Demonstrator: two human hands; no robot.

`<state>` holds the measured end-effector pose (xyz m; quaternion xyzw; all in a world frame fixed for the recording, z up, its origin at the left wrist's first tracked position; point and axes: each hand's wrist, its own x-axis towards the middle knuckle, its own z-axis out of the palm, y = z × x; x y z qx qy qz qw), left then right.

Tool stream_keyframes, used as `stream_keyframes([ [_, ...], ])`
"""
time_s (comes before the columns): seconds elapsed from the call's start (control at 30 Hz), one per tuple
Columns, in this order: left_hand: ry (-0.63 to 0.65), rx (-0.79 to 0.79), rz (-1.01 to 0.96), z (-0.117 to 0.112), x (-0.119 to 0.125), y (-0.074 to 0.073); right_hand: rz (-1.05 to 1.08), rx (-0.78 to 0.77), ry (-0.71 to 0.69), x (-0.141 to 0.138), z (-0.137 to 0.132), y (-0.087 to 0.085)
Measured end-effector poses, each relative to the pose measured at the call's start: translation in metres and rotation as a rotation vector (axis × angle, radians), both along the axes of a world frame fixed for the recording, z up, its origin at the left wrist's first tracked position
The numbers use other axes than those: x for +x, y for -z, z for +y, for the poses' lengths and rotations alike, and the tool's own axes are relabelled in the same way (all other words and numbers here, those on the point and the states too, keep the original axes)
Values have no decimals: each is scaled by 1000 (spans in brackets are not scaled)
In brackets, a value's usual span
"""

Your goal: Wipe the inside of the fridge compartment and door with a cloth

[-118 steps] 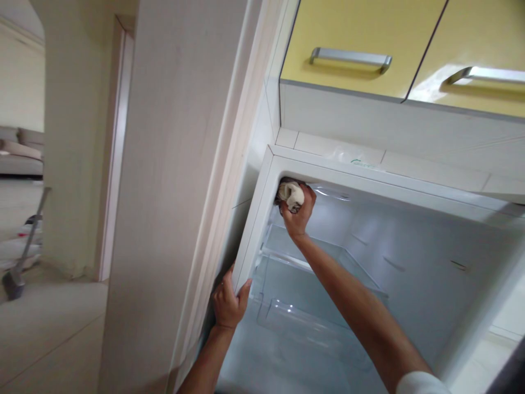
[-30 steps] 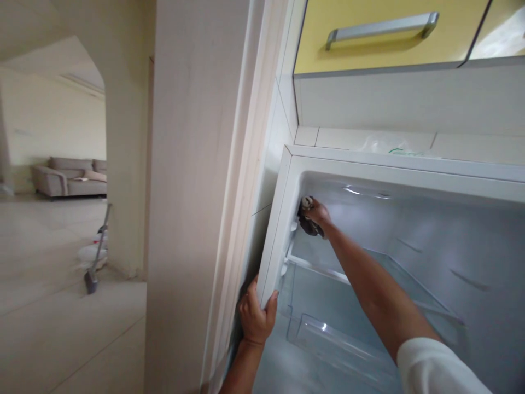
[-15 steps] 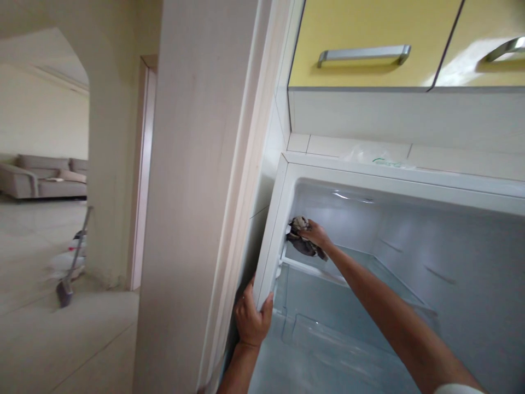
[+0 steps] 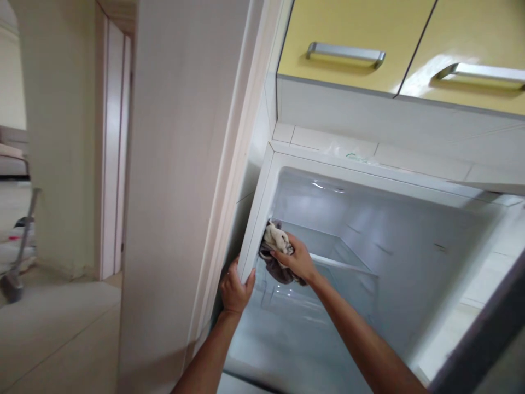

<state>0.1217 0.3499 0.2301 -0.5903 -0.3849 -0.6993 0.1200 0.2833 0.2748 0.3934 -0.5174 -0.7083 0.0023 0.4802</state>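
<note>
A crumpled cloth [image 4: 276, 241], cream and dark grey, is bunched in my right hand [image 4: 298, 260]. It presses against the inner left side of an open white refrigerator [image 4: 369, 172], near the front edge. My left hand [image 4: 237, 289] grips the refrigerator's left outer edge lower down, thumb on the front face and fingers around the side. Behind the cloth a glass shelf [image 4: 315, 238] with a white front strip spans the compartment. Part of the left inner wall is hidden by the cloth and my right hand.
Yellow cabinets with metal handles [image 4: 346, 54] hang above the refrigerator. A clear plastic bag [image 4: 348, 153] lies on its top. The pale door frame [image 4: 176, 180] stands close on the left. Farther left, a broom [image 4: 16, 273] leans near a wall. The refrigerator door [image 4: 479, 306] is at right.
My right hand has moved the cloth down along the refrigerator's left inner edge. My left hand keeps its hold. The view has swung right, bringing the door at right into sight.
</note>
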Motion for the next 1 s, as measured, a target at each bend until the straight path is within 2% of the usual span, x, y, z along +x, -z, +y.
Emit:
stream_keyframes([
  [0.1,76,-107,-27,3,0,5,25,39,-13,-17,-40,24],
  [0.2,157,-229,-42,4,-2,8,137,43,25,-23,-80,43],
  [0.37,214,-389,-39,-1,-7,4,462,2,125,-13,-145,72],
  [0.53,229,-501,-54,-10,-6,-5,580,-22,322,-6,-218,97],
  [0.63,234,-553,-70,-14,-6,-12,623,-19,451,-5,-261,108],
  [0.77,254,-611,-58,-22,-9,-22,701,5,546,-4,-312,119],
  [0.93,265,-708,30,-43,-14,-45,817,5,626,-6,-363,124],
  [1.0,308,-750,14,-51,-17,-56,866,-2,638,-8,-378,126],
])
